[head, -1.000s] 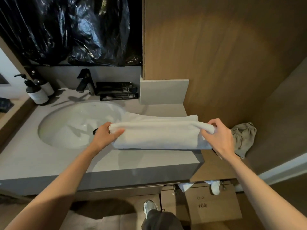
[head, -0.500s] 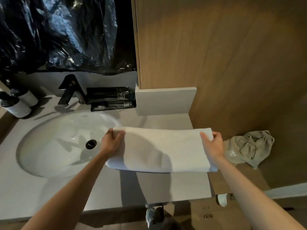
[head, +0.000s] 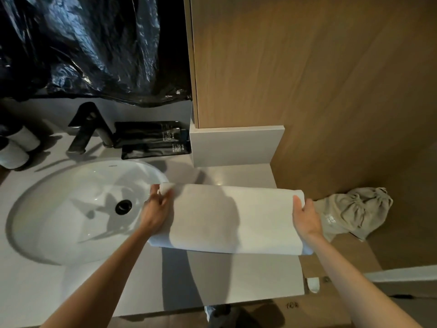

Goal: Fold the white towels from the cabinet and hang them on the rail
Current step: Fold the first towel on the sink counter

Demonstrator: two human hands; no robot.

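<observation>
A white towel [head: 236,218] lies folded into a wide band on the grey counter [head: 236,275], right of the basin. My left hand [head: 156,209] pinches the towel's far left corner, which curls up between my fingers. My right hand [head: 306,217] grips the towel's right end, thumb on top and fingers hidden beneath. The towel's right end reaches past the counter's edge. No rail or cabinet opening is in view.
A white oval sink [head: 71,209] with a black drain sits at left, a black faucet [head: 87,129] and black tubes [head: 151,138] behind it. Soap bottles [head: 14,147] stand far left. A beige drawstring bag [head: 354,211] lies right of the towel against the wooden wall [head: 331,91].
The towel went from a narrow roll to a wider flat band laid on the counter. My left hand now lifts its far left corner. The camera has moved closer and lower.
</observation>
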